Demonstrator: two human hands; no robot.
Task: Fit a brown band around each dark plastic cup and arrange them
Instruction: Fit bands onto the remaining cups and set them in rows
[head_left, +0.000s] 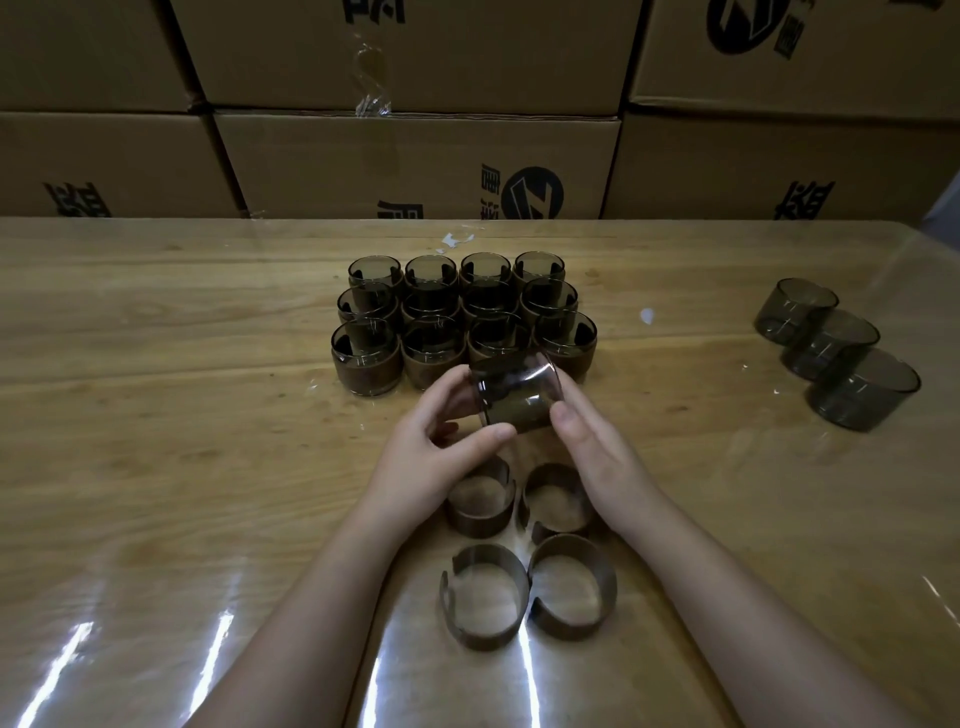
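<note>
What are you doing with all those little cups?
A person holds one bare dark cup tilted between the left hand and right hand. Twelve cups already wearing brown bands stand in rows behind it. Four loose bands lie by the wrists, and three bare cups wait on the table at the right.

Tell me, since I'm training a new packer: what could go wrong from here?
1. The held cup is tilted just above the front row of the banded cups. If it slips from the left hand or right hand, it might topple several.
2. The loose bands lie close under the wrists and between the forearms, so a lowered arm could scatter or squash them.
</note>
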